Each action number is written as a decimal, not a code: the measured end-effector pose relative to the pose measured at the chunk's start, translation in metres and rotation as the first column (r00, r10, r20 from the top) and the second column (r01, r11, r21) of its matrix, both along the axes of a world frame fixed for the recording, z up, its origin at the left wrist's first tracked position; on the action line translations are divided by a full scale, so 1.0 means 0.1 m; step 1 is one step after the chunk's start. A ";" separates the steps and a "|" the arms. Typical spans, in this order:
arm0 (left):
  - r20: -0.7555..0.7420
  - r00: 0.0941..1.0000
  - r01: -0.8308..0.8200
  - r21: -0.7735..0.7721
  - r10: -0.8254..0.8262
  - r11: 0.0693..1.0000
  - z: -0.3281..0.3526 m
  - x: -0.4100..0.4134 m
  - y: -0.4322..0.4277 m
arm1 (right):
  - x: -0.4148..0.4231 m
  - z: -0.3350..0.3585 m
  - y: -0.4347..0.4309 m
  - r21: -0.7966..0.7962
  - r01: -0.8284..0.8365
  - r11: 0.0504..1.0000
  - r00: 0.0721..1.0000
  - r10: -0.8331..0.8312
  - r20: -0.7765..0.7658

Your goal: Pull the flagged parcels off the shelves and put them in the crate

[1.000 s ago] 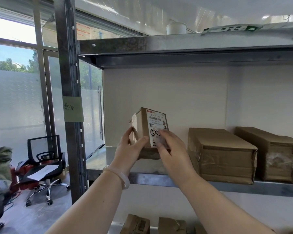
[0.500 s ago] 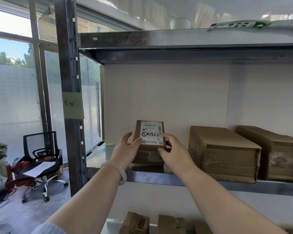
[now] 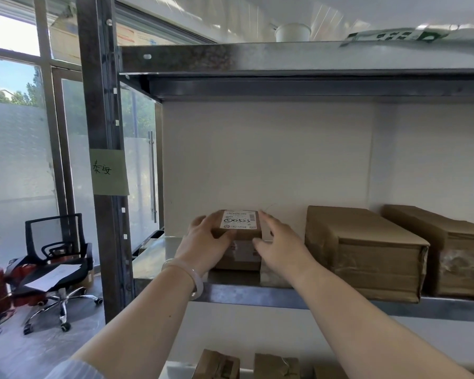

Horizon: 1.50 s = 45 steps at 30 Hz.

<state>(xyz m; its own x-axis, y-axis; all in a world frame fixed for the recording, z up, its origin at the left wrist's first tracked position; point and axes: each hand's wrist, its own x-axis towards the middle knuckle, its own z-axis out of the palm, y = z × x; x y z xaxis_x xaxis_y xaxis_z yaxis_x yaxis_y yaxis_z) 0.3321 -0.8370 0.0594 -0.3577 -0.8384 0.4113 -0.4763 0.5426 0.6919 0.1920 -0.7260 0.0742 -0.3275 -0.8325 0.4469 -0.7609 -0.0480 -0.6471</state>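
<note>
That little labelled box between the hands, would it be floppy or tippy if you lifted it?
Probably stiff: the small labelled box keeps crisp cardboard edges. Likely light, since it is much smaller than the big carton beside it. Hardly tippy: it lies flat on the shelf, with the left hand and right hand flanking it.
</note>
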 end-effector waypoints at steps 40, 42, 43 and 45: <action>-0.133 0.908 0.407 0.055 -0.397 0.912 0.40 -1.29 1.16 | -1.19 0.41 1.41 -0.181 0.194 0.964 0.918 -0.114 0.380; -0.123 0.913 0.401 0.096 -0.389 0.911 0.39 -1.31 1.21 | -1.11 0.35 1.41 -0.242 0.169 0.955 0.939 -0.082 0.333; -0.118 0.917 0.393 0.110 -0.381 0.913 0.38 -1.32 1.25 | -1.09 0.31 1.41 -0.265 0.166 0.950 0.945 -0.077 0.318; -0.116 0.929 0.365 0.124 -0.352 0.923 0.34 -1.34 1.32 | -1.09 0.21 1.39 -0.297 0.180 0.938 0.954 -0.093 0.284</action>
